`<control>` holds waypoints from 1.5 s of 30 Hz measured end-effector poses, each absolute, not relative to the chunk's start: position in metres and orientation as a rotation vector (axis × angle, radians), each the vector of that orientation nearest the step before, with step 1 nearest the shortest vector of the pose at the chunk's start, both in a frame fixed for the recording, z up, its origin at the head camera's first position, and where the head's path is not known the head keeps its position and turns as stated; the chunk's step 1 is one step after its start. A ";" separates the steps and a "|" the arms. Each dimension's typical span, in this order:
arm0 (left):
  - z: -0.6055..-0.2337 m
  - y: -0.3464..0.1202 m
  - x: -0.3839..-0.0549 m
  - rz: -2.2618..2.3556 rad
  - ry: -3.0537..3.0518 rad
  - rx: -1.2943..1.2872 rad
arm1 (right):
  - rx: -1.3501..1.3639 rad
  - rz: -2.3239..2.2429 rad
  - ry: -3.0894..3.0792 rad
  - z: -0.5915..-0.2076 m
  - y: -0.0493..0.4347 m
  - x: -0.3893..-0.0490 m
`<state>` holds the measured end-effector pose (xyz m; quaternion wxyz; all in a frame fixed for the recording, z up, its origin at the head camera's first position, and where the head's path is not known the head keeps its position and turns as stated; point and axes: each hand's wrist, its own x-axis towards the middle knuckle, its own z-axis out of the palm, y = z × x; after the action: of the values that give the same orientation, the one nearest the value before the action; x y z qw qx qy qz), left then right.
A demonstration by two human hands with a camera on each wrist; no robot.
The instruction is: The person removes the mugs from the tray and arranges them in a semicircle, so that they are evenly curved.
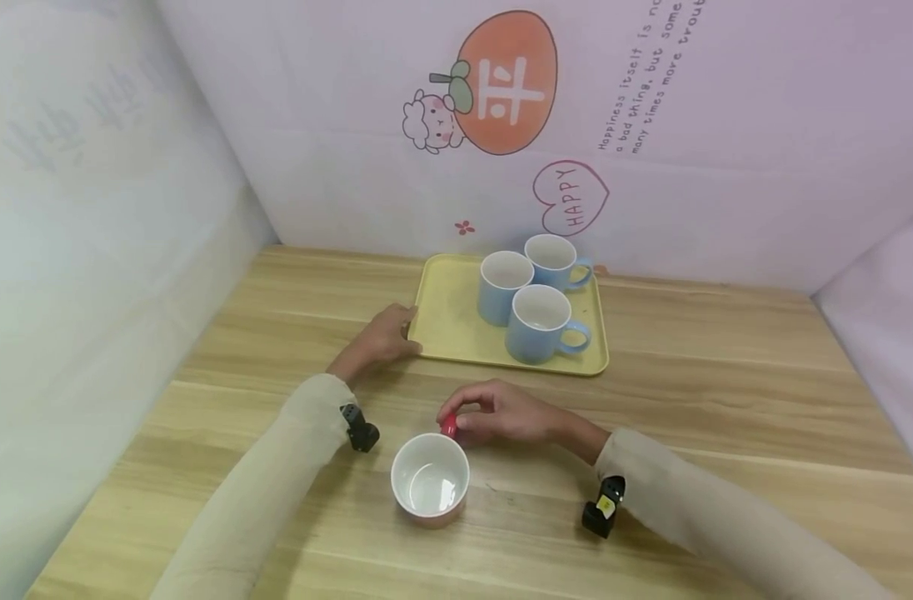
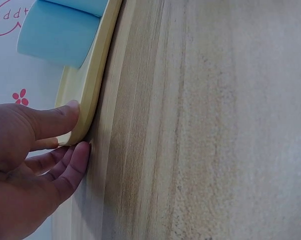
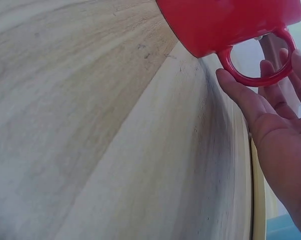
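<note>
A red mug [image 3: 230,22] with a white inside stands on the table, its handle [image 1: 449,426] pointing away from the body. The thumb and fingers of my right hand [image 1: 505,414] hold that handle. Farther off lies a yellow tray [image 1: 447,317]. My left hand [image 1: 384,336] grips its left edge, with the thumb [image 2: 65,119] over the rim and the other fingers at the outside and below. Three light blue mugs stand upright on the tray: a front one [image 1: 531,340], a left one [image 1: 494,304] and a back one [image 1: 552,277].
The wooden table [image 1: 696,358] meets a white printed cloth [image 1: 336,167] behind the tray. Cloth also hangs at the left and right sides. The three blue mugs sit close together on the tray's right half, with bare tray at its left.
</note>
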<state>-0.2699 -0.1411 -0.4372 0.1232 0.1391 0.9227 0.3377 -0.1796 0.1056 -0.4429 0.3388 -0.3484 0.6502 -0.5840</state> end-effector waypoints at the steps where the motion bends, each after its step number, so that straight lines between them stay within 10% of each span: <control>1: -0.438 -0.141 -0.270 0.986 2.690 0.402 | -0.899 -1.521 1.696 -0.443 0.104 -0.179; 45: -0.435 -0.142 -0.267 1.072 2.647 0.400 | -0.740 -1.823 2.005 -0.416 0.188 -0.187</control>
<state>-0.2666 -0.1420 -0.4347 0.1284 0.1377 0.9103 0.3687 -0.1869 0.1885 -0.4163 0.1653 -0.2599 0.7038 -0.6401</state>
